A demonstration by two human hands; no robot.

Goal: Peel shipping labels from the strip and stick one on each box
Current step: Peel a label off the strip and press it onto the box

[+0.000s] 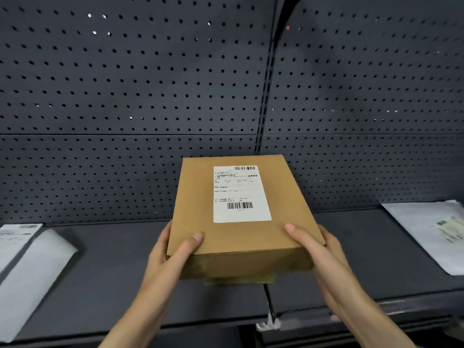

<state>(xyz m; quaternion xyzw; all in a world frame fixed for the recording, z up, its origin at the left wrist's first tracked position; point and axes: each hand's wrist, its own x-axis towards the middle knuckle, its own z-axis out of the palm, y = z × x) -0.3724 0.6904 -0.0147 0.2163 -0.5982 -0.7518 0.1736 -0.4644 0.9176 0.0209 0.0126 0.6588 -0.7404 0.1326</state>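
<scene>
The box (pixel 241 212) is held just above the middle of the shelf (pixel 113 272), its far end close to the pegboard (pixel 125 84) at the shelf's back edge. A label (pixel 239 194) already lies flat on its lid, toward the far end. The left hand (pixel 170 249) clasps the near left corner, thumb on top and fingers hidden beneath; the right hand (pixel 316 247) does the same at the near right corner. The box looks like stiff cardboard, probably light, since two corner grips carry it level. Its faces seem dry and matte, so it should not slip. Holding the side walls is safest, clear of the label. White sheets (pixel 32 267) lie at the shelf's left edge, and another sheet (pixel 431 232) at the right.
</scene>
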